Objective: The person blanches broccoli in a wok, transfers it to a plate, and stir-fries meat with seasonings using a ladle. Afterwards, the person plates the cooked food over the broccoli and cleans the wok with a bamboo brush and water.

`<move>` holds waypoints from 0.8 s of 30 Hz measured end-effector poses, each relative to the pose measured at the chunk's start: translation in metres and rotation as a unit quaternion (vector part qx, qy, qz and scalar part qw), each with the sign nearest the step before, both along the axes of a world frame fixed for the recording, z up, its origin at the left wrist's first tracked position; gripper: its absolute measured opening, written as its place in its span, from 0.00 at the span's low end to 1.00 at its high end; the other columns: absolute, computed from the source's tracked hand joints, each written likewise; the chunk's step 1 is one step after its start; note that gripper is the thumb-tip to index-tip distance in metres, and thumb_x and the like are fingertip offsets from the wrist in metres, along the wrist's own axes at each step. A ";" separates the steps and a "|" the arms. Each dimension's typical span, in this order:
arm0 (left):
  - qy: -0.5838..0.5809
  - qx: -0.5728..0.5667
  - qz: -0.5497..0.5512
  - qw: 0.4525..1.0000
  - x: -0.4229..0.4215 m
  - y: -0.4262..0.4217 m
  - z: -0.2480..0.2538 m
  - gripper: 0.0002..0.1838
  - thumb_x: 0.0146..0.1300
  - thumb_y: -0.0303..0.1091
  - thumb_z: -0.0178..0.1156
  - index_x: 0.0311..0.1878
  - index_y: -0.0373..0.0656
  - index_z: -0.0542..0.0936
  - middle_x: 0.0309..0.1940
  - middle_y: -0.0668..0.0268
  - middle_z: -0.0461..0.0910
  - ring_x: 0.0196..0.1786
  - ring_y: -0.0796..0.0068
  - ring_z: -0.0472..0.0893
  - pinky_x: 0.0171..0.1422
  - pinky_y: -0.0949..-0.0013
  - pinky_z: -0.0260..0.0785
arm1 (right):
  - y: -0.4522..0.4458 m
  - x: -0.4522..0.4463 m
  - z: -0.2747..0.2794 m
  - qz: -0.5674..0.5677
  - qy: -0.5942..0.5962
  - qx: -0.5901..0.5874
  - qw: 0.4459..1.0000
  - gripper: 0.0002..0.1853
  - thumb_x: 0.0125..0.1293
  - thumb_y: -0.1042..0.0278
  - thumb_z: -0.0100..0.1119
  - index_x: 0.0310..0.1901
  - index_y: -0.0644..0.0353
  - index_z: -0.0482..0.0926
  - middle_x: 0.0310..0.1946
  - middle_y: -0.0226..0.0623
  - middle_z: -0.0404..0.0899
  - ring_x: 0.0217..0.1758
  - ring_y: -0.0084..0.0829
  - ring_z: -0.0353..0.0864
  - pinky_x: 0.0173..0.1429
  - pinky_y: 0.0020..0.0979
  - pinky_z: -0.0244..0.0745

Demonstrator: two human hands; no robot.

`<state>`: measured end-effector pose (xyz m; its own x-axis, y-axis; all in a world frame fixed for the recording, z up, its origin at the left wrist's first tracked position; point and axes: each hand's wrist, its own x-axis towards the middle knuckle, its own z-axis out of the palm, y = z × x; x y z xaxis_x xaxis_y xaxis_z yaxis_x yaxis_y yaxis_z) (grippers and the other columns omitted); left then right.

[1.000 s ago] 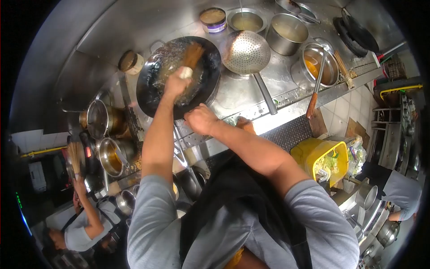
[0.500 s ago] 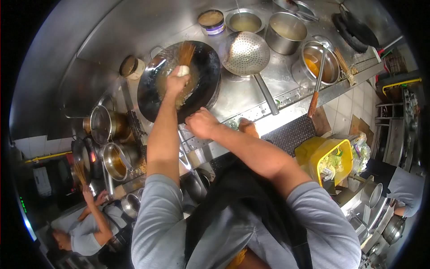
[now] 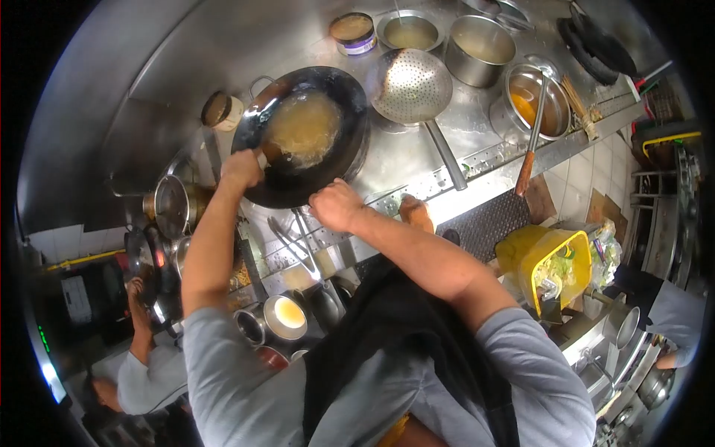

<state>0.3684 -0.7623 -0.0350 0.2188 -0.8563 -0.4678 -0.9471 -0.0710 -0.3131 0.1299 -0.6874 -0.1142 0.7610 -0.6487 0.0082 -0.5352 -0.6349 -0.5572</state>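
A dark wok point(image 3: 350, 112) with cloudy, yellowish liquid pooled in it sits tilted on the steel stove. At its near left side my left hand point(image 3: 242, 170) is closed around the pale handle of a bamboo brush point(image 3: 272, 153), whose bristles rest low inside the wok. My right hand point(image 3: 335, 205) is closed in a fist at the wok's near rim, gripping it there; a cloth, if any, is not visible. A perforated strainer point(image 3: 412, 86) with a long handle lies right of the wok.
Behind are a labelled tub point(image 3: 353, 33) and metal pots point(image 3: 480, 51). A ladle point(image 3: 532, 141) leans in a pot at right. A yellow bin point(image 3: 525, 257) holds scraps. Pans stand at left and below. Co-workers' arms point(image 3: 140, 320) show at lower left and far right.
My left hand and the brush have moved from the wok's middle down and left to its near left side. My right hand has stayed at the rim. The lower-left co-worker's arms have shifted.
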 end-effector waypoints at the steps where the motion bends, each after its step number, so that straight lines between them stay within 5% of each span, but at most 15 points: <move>1: 0.015 -0.032 0.002 0.999 0.000 -0.018 -0.004 0.27 0.54 0.42 0.68 0.60 0.55 0.80 0.53 0.56 0.84 0.56 0.53 0.83 0.62 0.54 0.76 | 0.000 -0.002 0.001 -0.006 -0.012 -0.003 1.000 0.14 0.66 0.58 0.54 0.33 0.53 0.87 0.34 0.40 0.87 0.43 0.40 0.86 0.58 0.43 0.70; 5: 0.143 -0.111 0.066 0.981 -0.017 -0.048 -0.023 0.29 0.53 0.45 0.68 0.61 0.54 0.79 0.51 0.52 0.84 0.56 0.50 0.83 0.62 0.53 0.75 | -0.001 -0.008 0.001 -0.003 -0.037 -0.010 0.999 0.14 0.65 0.59 0.53 0.32 0.54 0.87 0.34 0.39 0.87 0.43 0.40 0.86 0.58 0.43 0.70; 9: 0.113 -0.056 0.068 0.990 -0.051 0.003 -0.015 0.33 0.54 0.44 0.67 0.66 0.57 0.76 0.52 0.53 0.84 0.57 0.50 0.82 0.63 0.53 0.74 | -0.002 -0.002 -0.002 -0.004 -0.019 -0.019 1.000 0.14 0.65 0.60 0.53 0.32 0.54 0.87 0.34 0.41 0.87 0.43 0.41 0.87 0.59 0.44 0.70; 11: 0.064 0.003 -0.014 0.998 -0.056 0.028 0.000 0.31 0.56 0.43 0.66 0.66 0.60 0.77 0.53 0.54 0.84 0.58 0.52 0.82 0.63 0.54 0.74 | -0.002 0.000 0.000 -0.001 -0.002 -0.017 1.000 0.13 0.65 0.60 0.53 0.32 0.54 0.87 0.34 0.42 0.87 0.43 0.41 0.87 0.59 0.44 0.70; 15: 0.024 0.009 0.002 1.000 -0.007 0.004 -0.005 0.28 0.57 0.42 0.66 0.64 0.60 0.79 0.54 0.55 0.84 0.60 0.54 0.82 0.64 0.55 0.74 | 0.003 0.001 0.006 0.004 0.023 -0.002 1.000 0.14 0.66 0.61 0.51 0.33 0.54 0.87 0.34 0.42 0.87 0.44 0.42 0.86 0.62 0.44 0.69; 19: 0.173 -0.128 0.133 0.967 -0.014 -0.052 -0.038 0.30 0.52 0.46 0.68 0.62 0.57 0.80 0.54 0.56 0.84 0.56 0.55 0.83 0.61 0.56 0.75 | 0.001 -0.002 0.005 -0.005 0.003 -0.010 1.000 0.14 0.67 0.60 0.51 0.34 0.54 0.87 0.35 0.41 0.88 0.45 0.42 0.86 0.61 0.45 0.69; 21: 0.318 -0.142 0.178 0.920 -0.019 -0.052 -0.070 0.36 0.47 0.48 0.69 0.64 0.54 0.79 0.45 0.55 0.87 0.46 0.57 0.87 0.51 0.59 0.78 | 0.000 -0.002 0.005 0.004 0.002 -0.009 1.000 0.14 0.67 0.60 0.51 0.35 0.53 0.87 0.36 0.42 0.87 0.45 0.42 0.86 0.60 0.45 0.70; 24: 0.377 -0.096 0.190 0.901 -0.051 -0.015 -0.055 0.35 0.47 0.43 0.71 0.64 0.52 0.80 0.32 0.60 0.85 0.22 0.70 0.80 0.30 0.65 0.76 | -0.002 -0.001 0.013 0.011 0.024 -0.001 1.000 0.14 0.67 0.59 0.52 0.36 0.55 0.87 0.36 0.41 0.87 0.45 0.43 0.86 0.58 0.44 0.70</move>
<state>0.3170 -0.7775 -0.0898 0.1946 -0.8680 -0.4569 -0.7812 -0.4188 0.4630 0.1286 -0.6890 -0.1008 0.7750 -0.6313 -0.0277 -0.5470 -0.6483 -0.5296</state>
